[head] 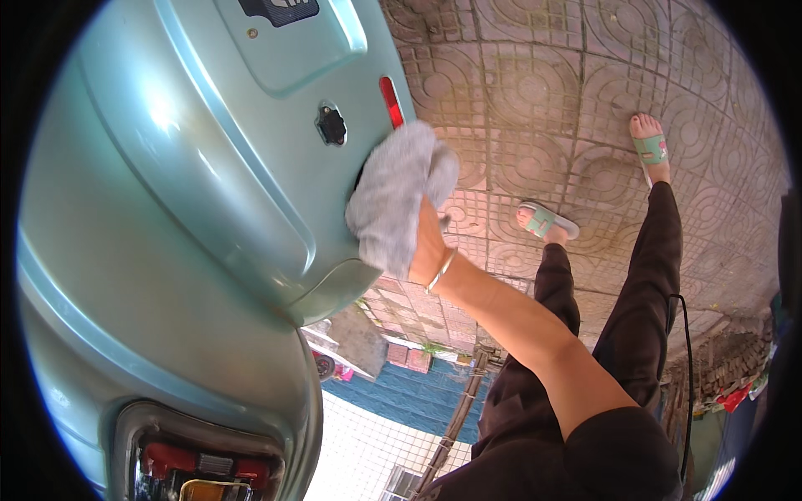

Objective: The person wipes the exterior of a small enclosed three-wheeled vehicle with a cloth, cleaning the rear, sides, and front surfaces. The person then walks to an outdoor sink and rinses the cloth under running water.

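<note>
My right hand (pixel 429 241), with a bangle at the wrist, presses a grey cloth (pixel 395 194) to the lower edge of a pale teal vehicle body (pixel 244 181). The cloth is bunched and slightly blurred, and it hides most of my fingers. Just above it shows a narrow red reflector (pixel 392 101). A small black fitting (pixel 331 124) sits in a cutout of the same panel, left of the cloth. Farther up is a recessed panel with a dark badge (pixel 282 9), cut off by the picture's top. My left hand is out of view.
Patterned paving tiles (pixel 532 94) lie beside the vehicle, under my feet in green slide sandals (pixel 540 221). A tail lamp (pixel 207 460) is at the lower left. Behind me are a wooden pole (pixel 460 407), a blue wall (pixel 401 391) and a black cord (pixel 689 369).
</note>
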Action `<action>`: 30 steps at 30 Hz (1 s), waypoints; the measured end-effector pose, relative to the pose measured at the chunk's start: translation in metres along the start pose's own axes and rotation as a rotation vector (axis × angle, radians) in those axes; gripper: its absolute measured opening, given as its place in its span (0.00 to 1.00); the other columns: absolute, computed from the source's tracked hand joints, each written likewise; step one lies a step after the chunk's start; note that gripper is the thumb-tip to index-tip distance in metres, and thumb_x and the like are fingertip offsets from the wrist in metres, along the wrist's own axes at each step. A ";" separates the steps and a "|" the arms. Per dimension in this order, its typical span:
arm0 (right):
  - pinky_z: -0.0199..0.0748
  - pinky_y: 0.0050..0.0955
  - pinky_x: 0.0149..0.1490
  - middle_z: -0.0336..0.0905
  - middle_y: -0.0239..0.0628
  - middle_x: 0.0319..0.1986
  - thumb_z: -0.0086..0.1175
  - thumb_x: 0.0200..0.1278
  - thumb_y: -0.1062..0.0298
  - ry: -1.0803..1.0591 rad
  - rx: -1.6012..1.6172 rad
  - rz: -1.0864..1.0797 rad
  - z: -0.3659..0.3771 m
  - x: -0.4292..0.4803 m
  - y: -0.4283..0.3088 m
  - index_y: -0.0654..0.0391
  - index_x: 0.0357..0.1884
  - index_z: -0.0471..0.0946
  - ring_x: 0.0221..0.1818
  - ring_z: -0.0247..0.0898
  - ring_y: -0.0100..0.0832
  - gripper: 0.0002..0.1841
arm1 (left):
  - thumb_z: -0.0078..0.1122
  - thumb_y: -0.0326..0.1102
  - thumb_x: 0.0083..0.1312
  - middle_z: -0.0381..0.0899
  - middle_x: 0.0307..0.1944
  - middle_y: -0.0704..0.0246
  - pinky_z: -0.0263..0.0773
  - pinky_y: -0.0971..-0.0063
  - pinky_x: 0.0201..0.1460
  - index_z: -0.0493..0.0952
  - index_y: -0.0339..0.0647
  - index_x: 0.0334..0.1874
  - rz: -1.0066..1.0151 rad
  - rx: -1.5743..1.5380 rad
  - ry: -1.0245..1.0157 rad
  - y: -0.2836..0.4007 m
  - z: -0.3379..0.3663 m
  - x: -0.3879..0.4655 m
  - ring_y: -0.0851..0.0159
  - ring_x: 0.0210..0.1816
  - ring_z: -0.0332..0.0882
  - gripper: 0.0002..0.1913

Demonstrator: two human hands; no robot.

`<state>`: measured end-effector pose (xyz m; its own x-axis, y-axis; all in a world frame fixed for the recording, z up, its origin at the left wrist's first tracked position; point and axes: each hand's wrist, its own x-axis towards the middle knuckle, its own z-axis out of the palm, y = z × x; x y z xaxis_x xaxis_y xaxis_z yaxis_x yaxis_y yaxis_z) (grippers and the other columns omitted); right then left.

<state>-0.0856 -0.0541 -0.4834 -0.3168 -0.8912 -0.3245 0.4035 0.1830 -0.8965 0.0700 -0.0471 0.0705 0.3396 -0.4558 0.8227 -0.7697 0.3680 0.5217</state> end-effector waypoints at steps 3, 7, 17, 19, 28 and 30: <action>0.75 0.33 0.43 0.80 0.40 0.36 0.60 0.51 0.67 0.017 -0.202 -0.124 -0.011 0.031 0.012 0.58 0.40 0.77 0.39 0.76 0.39 0.14 | 0.58 0.41 0.63 0.78 0.43 0.68 0.64 0.59 0.62 0.79 0.42 0.42 0.004 0.002 -0.011 0.000 0.004 -0.001 0.63 0.51 0.73 0.12; 0.73 0.37 0.42 0.80 0.41 0.32 0.61 0.45 0.66 0.153 -0.119 -0.045 -0.032 0.053 0.029 0.57 0.34 0.79 0.37 0.74 0.44 0.12 | 0.58 0.41 0.63 0.78 0.43 0.67 0.64 0.59 0.61 0.79 0.42 0.43 0.002 0.018 -0.027 -0.001 0.006 -0.003 0.63 0.51 0.73 0.12; 0.73 0.46 0.54 0.71 0.66 0.43 0.57 0.50 0.67 0.008 -0.466 -0.062 -0.044 0.066 0.045 0.72 0.44 0.74 0.47 0.73 0.58 0.20 | 0.58 0.41 0.63 0.78 0.43 0.67 0.64 0.59 0.61 0.79 0.42 0.43 0.013 0.035 -0.004 -0.007 0.004 -0.012 0.63 0.51 0.72 0.12; 0.71 0.42 0.53 0.71 0.60 0.43 0.62 0.46 0.68 0.174 -0.344 -0.041 -0.042 0.104 0.033 0.67 0.47 0.74 0.47 0.71 0.54 0.23 | 0.58 0.41 0.63 0.78 0.43 0.67 0.64 0.59 0.61 0.79 0.42 0.43 0.019 0.034 0.000 -0.007 0.003 -0.013 0.63 0.51 0.72 0.12; 0.78 0.34 0.49 0.77 0.38 0.47 0.40 0.71 0.55 0.216 1.236 0.155 -0.025 0.118 0.089 0.56 0.59 0.69 0.45 0.77 0.34 0.21 | 0.58 0.41 0.63 0.78 0.43 0.67 0.64 0.59 0.61 0.79 0.41 0.43 0.001 0.044 0.007 -0.010 0.005 -0.020 0.62 0.51 0.72 0.12; 0.78 0.34 0.48 0.77 0.37 0.45 0.41 0.71 0.60 0.180 1.470 0.311 -0.016 0.054 0.105 0.55 0.58 0.70 0.45 0.77 0.35 0.18 | 0.58 0.41 0.63 0.78 0.44 0.67 0.64 0.59 0.61 0.79 0.41 0.43 -0.006 0.030 0.019 -0.011 0.007 -0.023 0.62 0.51 0.72 0.12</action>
<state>-0.0746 -0.0763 -0.5997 -0.1139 -0.8153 -0.5677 0.9113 -0.3133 0.2671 0.0667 -0.0457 0.0443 0.3539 -0.4424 0.8240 -0.7833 0.3412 0.5196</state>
